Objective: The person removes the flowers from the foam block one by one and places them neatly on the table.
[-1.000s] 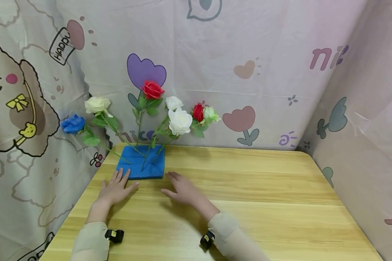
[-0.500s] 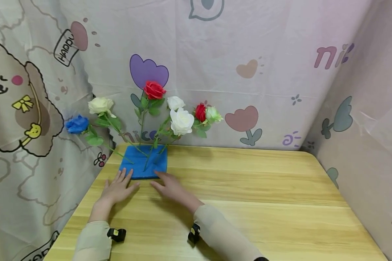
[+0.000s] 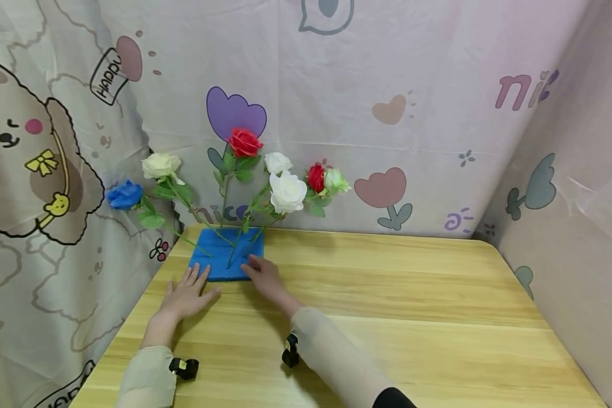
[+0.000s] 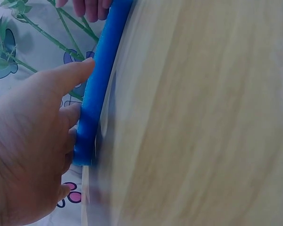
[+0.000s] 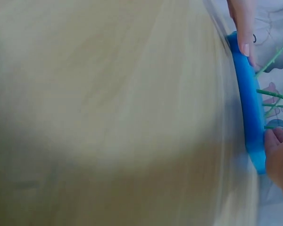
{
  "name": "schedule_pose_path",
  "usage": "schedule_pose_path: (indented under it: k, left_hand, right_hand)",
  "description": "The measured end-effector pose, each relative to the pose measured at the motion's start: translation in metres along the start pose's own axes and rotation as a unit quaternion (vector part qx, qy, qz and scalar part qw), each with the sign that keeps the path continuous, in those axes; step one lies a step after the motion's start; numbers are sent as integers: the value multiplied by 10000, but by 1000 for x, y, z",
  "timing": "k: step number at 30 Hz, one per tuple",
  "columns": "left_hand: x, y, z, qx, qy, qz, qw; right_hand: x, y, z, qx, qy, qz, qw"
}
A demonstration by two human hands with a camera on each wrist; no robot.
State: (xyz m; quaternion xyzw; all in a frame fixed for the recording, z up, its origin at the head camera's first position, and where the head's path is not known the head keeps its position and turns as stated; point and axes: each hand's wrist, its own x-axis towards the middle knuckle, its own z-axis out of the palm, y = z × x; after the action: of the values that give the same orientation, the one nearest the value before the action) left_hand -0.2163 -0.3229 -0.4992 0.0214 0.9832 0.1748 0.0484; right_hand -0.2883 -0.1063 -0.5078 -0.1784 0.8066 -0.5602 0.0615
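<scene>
A blue square foam block [image 3: 219,260] lies on the table, its top holding the stems of several artificial flowers: blue rose [image 3: 125,195], cream rose [image 3: 161,165], red rose [image 3: 245,142], white rose [image 3: 288,192] and a small red one [image 3: 316,177]. My left hand [image 3: 186,300] rests with spread fingers on the block's front left corner. Over its front right part is my right hand [image 3: 266,279], thumb and forefinger apart, fingers slightly bent. In the right wrist view the right fingertips [image 5: 272,137] are at the block's edge close to a green stem; whether they touch it is unclear.
The wooden table [image 3: 387,283] extends to the right of the block. A patterned curtain [image 3: 438,187] hangs behind it and along both sides, close behind the flowers. Small black devices [image 3: 185,369] sit on both wrists.
My right hand has moved left and forward, from beside the block's right edge to over its front right part. My left hand stays at the front left corner.
</scene>
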Motion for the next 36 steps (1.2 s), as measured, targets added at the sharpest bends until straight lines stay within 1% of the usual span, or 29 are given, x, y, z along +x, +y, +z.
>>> schedule_pose_path:
  k: [4,6,10,15,20,22,24,29,33,36]
  left_hand:
    - [-1,0,0,-24,20,-4,10000]
    - [-1,-1,1,-20,24,-10,10000]
    - [2,-5,4,-10,59,-23,10000]
    - [2,-8,6,-5,73,-50,10000]
    - [1,-5,5,-27,127,-51,9999]
    - [1,-3,5,-44,137,-46,9999]
    - [0,-3,6,-40,121,-57,9999]
    - [-1,-2,5,-74,96,-65,9999]
    - [-1,-2,4,-87,88,-66,9999]
    - [0,-2,3,-76,63,-69,9999]
  right_hand:
    - [7,0,5,242,197,295,9991]
    - [11,1,7,263,340,388,9983]
    - [20,0,13,65,618,479,9969]
    - [30,-2,18,-126,1076,516,9928]
    - [38,-3,22,-395,1668,369,9845]
    - [41,-4,22,-391,1833,376,9816]
    - [41,-6,21,-177,1851,592,9808]
    - [41,-12,19,417,1681,1274,9766]
    - [41,-15,20,689,1691,1405,9731]
    - [41,-15,21,696,1745,1369,9726]
